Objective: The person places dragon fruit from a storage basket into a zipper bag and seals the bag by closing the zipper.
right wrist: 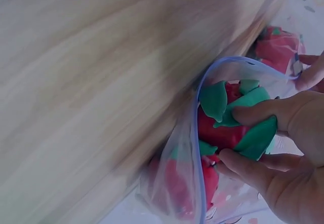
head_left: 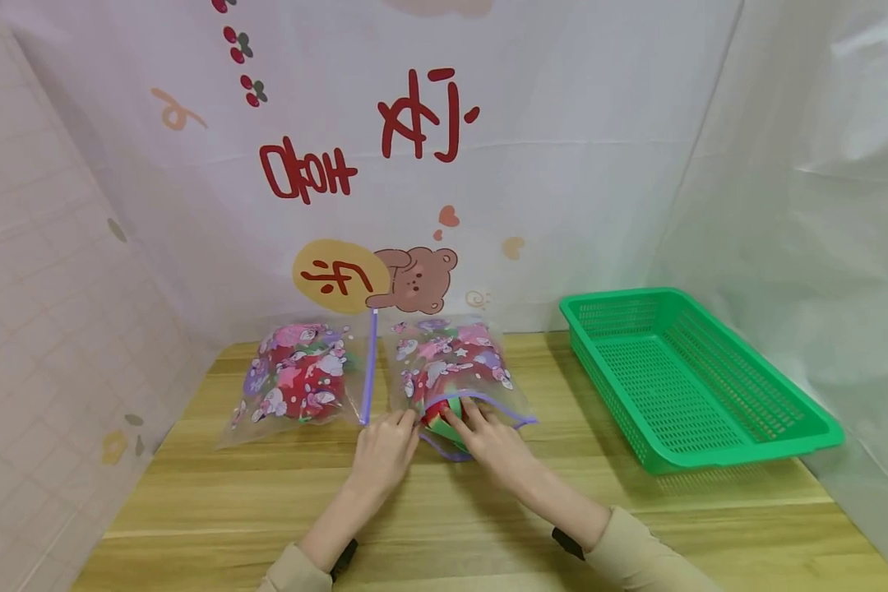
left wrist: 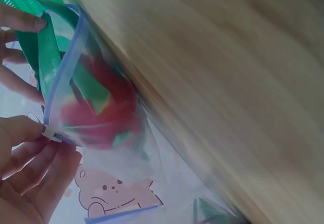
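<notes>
A clear zip bag (head_left: 451,353) with pink and purple cartoon prints lies in the middle of the table, its purple-edged mouth toward me and gaping. At that mouth is a red dragon fruit (right wrist: 220,130) with green leaf-like scales. My right hand (head_left: 496,440) reaches in and holds it, thumb and fingers on the green scales. A second dragon fruit (right wrist: 182,183) shows deeper in the same bag. My left hand (head_left: 385,448) pinches the left corner of the mouth, by the white zip slider (left wrist: 52,133).
Left of this bag lies another printed zip bag (head_left: 303,370), with red and green things inside and a purple zip edge (head_left: 370,370). A green plastic basket (head_left: 659,386) stands on the right of the wooden table (head_left: 266,493). Printed white cloth (head_left: 562,123) hangs behind.
</notes>
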`<act>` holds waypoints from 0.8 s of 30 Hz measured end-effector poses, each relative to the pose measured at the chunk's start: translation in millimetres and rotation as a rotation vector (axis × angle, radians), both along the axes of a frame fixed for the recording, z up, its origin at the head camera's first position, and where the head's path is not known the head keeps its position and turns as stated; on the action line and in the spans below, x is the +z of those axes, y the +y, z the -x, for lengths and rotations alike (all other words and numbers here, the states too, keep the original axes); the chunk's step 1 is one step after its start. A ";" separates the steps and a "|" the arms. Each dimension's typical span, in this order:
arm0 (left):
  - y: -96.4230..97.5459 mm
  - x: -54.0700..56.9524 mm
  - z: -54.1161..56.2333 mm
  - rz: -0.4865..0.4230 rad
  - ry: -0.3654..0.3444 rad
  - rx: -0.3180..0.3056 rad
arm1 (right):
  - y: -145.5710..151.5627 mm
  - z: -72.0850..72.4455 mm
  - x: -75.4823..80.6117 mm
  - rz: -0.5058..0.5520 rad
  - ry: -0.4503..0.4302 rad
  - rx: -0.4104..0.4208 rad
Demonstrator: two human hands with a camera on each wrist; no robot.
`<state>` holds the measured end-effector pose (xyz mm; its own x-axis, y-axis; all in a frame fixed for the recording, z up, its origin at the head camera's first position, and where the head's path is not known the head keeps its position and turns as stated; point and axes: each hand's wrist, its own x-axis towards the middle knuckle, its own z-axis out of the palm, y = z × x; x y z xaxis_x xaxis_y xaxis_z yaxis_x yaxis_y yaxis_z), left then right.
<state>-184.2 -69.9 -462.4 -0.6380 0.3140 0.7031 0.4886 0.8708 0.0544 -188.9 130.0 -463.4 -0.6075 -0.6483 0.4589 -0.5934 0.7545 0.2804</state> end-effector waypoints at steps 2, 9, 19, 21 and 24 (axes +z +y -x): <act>0.1 0.8 0.0 0.009 0.006 -0.018 | -4.7 0.0 0.5 -0.014 -0.002 -0.009; 0.0 2.0 0.2 0.015 0.023 -0.027 | -15.8 4.2 -2.3 -0.027 -0.028 -0.039; 3.0 8.9 0.0 -0.013 0.039 -0.075 | -24.6 24.3 0.2 0.055 -0.082 -0.013; 3.5 10.2 0.5 -0.023 0.044 -0.082 | -25.6 29.6 0.9 0.075 -0.102 -0.010; 3.7 11.7 2.0 -0.049 0.047 -0.083 | -24.2 35.9 0.7 0.089 -0.118 0.004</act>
<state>-186.2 -66.2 -450.6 -0.5775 0.3286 0.7473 0.5617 0.8242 0.0717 -224.8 105.8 -462.7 -0.6582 -0.6111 0.4398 -0.6215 0.7707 0.1408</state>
